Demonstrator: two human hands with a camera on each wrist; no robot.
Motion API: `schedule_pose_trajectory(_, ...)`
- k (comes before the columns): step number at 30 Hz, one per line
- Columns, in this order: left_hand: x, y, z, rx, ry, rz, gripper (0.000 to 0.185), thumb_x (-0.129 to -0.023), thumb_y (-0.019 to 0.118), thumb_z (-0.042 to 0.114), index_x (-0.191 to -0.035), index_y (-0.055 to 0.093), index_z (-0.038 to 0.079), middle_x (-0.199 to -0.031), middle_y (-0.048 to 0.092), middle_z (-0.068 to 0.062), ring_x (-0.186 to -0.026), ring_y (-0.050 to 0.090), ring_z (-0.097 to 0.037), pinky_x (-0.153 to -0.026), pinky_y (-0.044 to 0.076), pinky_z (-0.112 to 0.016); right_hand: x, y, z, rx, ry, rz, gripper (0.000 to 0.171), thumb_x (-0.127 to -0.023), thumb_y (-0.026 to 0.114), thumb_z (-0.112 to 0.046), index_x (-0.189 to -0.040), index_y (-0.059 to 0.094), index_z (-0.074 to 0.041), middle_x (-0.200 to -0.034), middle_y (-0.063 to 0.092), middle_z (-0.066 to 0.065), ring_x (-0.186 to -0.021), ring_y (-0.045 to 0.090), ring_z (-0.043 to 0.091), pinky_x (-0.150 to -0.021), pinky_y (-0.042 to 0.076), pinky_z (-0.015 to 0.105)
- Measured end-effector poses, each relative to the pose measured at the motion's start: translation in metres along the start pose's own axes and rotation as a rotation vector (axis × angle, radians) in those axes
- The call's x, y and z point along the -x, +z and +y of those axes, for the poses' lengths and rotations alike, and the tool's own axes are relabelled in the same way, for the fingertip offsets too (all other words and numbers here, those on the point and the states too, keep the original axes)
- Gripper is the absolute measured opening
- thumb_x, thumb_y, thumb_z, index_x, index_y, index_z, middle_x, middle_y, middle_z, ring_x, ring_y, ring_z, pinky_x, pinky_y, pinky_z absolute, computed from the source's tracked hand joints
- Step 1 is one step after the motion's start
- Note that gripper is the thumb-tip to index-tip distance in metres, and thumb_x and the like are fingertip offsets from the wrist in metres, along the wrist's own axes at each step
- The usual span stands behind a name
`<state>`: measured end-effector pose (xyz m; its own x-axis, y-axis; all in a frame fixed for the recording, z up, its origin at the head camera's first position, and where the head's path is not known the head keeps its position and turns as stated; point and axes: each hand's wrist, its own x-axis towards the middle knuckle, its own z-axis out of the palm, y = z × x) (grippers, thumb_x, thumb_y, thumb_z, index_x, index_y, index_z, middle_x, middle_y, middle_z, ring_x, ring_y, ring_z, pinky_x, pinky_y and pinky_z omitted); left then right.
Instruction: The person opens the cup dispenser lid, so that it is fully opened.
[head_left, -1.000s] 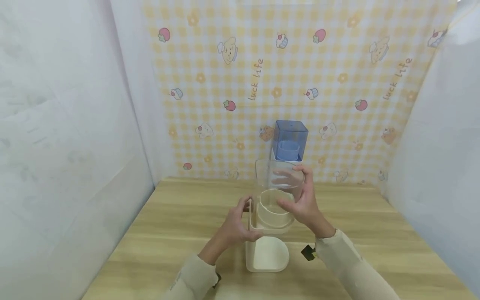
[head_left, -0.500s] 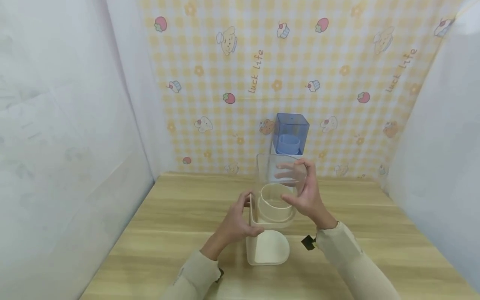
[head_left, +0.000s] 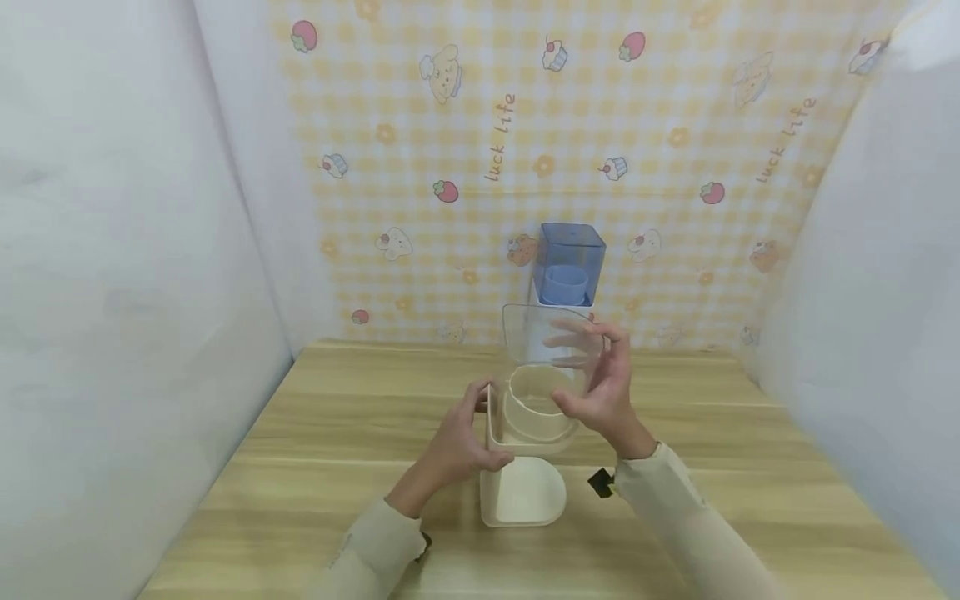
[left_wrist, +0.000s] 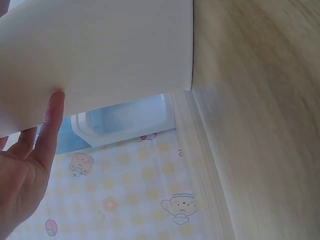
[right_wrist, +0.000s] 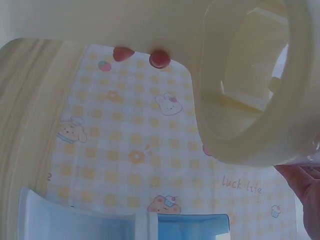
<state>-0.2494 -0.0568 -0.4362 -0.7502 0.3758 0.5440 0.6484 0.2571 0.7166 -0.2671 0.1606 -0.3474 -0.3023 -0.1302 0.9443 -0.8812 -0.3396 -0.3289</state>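
Right hand [head_left: 603,392] still grips the clear container [head_left: 546,350], barely moved.

Blue dispenser [head_left: 568,265] blocks rear (close behind); tabletop [head_left: 750,467] sides open.

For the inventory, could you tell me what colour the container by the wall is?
The container is translucent blue, clearest in the head view.

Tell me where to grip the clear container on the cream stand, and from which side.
Probably grip the clear container on its flat side walls, from the right, as the right hand does. It stands upright and its walls are tall and bare there. The left hand holds the cream stand from the left.
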Motion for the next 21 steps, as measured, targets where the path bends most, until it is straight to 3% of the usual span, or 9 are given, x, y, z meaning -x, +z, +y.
schedule_pose_trajectory(8, -0.0001, -0.0010, -0.0053, -0.013, 0.031, 0.001, 0.100, -0.066, 0.084, 0.039, -0.147, 0.032, 0.013, -0.126, 0.062, -0.011, -0.108, 0.063, -0.031, -0.090, 0.051, -0.053, 0.0038, -0.0020, 0.0027, -0.072, 0.157, -0.106, 0.093, -0.078, 0.087, -0.021, -0.142, 0.021, -0.007, -0.143, 0.042, 0.030, -0.123, 0.055, 0.038, -0.098, 0.051, 0.045)
schedule_pose_trajectory(12, 0.0002, -0.0015, -0.0026, -0.036, 0.020, 0.001, 0.103, -0.064, 0.086, 0.037, -0.147, 0.031, 0.013, -0.127, 0.061, -0.012, -0.108, 0.062, -0.032, -0.090, 0.051, -0.056, 0.0038, -0.0022, 0.0030, -0.132, 0.200, -0.062, 0.082, -0.082, 0.083, -0.019, -0.139, 0.025, -0.008, -0.139, 0.051, 0.026, -0.116, 0.060, 0.040, -0.097, 0.051, 0.046)
schedule_pose_trajectory(16, 0.0002, -0.0017, 0.0005, -0.048, 0.005, -0.014, 0.105, -0.063, 0.088, 0.035, -0.147, 0.030, 0.013, -0.130, 0.060, -0.013, -0.109, 0.062, -0.031, -0.091, 0.052, -0.051, 0.0036, 0.0002, 0.0028, -0.193, 0.200, 0.007, 0.073, -0.083, 0.082, -0.020, -0.134, 0.030, -0.011, -0.134, 0.056, 0.023, -0.112, 0.063, 0.036, -0.094, 0.053, 0.045)
schedule_pose_trajectory(21, 0.0012, -0.0006, 0.0021, -0.034, -0.007, -0.024, 0.105, -0.063, 0.088, 0.034, -0.147, 0.030, 0.014, -0.133, 0.058, -0.015, -0.110, 0.062, -0.031, -0.092, 0.052, -0.048, 0.0017, 0.0029, 0.0006, -0.188, 0.120, 0.019, 0.074, -0.080, 0.084, -0.013, -0.130, 0.031, -0.003, -0.132, 0.054, 0.029, -0.111, 0.063, 0.038, -0.090, 0.055, 0.044)
